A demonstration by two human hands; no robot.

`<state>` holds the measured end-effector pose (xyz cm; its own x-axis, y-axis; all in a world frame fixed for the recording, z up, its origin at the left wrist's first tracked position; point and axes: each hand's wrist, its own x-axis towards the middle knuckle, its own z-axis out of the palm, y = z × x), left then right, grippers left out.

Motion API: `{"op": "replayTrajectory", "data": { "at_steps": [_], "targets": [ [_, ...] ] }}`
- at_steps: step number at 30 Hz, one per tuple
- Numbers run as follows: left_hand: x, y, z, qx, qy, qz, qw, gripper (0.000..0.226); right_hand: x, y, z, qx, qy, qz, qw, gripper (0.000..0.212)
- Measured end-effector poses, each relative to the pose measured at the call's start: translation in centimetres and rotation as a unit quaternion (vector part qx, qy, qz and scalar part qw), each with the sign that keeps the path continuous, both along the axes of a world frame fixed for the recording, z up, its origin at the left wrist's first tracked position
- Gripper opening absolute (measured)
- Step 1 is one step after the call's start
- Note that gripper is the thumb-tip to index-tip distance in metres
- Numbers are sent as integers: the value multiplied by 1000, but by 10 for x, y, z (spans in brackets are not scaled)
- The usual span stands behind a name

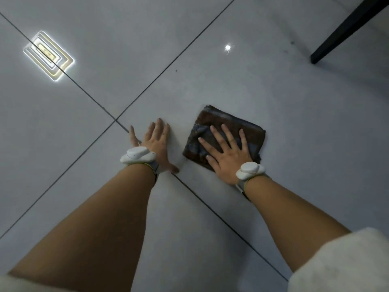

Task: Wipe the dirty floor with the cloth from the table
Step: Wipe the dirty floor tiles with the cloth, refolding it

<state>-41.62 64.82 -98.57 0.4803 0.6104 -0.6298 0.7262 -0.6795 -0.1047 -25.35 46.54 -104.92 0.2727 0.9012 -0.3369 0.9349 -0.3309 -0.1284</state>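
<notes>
A folded dark brown cloth [219, 121] lies flat on the glossy grey tiled floor [189, 49]. My right hand [226, 153] presses on the cloth with its fingers spread and straight, covering the cloth's near half. My left hand [156, 142] rests flat on the bare tile just left of the cloth, fingers straight, touching nothing else. Both wrists carry white bands. A few small dark specks mark the floor beyond the cloth.
A black table leg [345, 32] slants down to the floor at the top right. Dark grout lines cross the tiles and meet near my left hand. A ceiling light's reflection [48, 55] glares at the upper left.
</notes>
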Motion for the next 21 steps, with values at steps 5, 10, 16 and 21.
{"op": "replayTrajectory", "data": {
  "at_steps": [5, 10, 16, 21],
  "targets": [
    [-13, 44, 0, 9, -32, 125, 992, 165, -2, -1, -5, 5, -1, -22, 1000, 60],
    [-17, 55, -15, -19, -42, 148, 988, 169, -65, 35, -8, 30, 30, -74, 996, 61],
    [-15, 58, -26, -9, -44, 150, 988, 161, -78, 117, -8, 33, 34, -22, 999, 61],
    [-9, 55, -21, -17, -17, 144, 989, 172, -30, 178, -3, 27, 35, 33, 998, 58]
  ]
}}
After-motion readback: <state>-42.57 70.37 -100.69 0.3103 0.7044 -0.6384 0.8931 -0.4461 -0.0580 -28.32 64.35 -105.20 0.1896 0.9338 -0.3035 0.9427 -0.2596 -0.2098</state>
